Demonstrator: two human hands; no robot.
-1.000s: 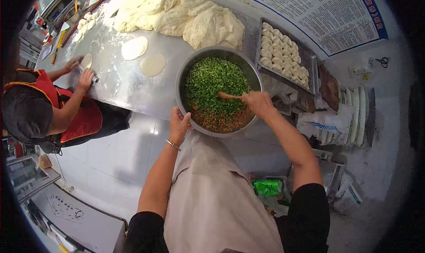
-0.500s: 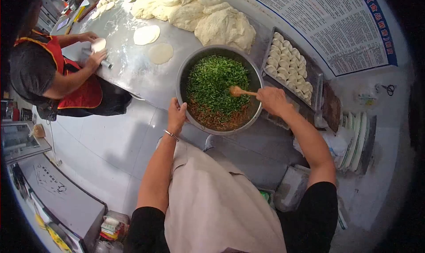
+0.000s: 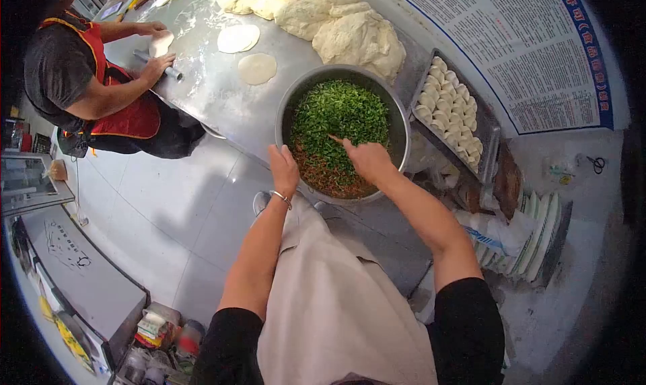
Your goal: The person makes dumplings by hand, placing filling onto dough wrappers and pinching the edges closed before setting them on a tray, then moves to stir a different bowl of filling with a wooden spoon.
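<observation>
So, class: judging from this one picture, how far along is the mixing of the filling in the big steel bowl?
Done: chopped greens and brownish mince are both in the large round steel bowl.
In hand: the left hand steadies the near rim while the right hand works a wooden spoon through the filling.
Left: greens sit on the far side and mince on the near side, so the filling is barely blended.

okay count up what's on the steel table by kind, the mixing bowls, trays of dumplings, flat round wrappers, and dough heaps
Mixing bowls: 1, the metal bowl of chopped greens, gripped by the left hand while the right hand stirs.
Dumpling trays: 1, the tray.
Flat round wrappers: 3 lying loose, plus one under the co-worker's hands.
Dough heaps: 1, the dough pile.
Total: 6, or 7 with that one.
</observation>
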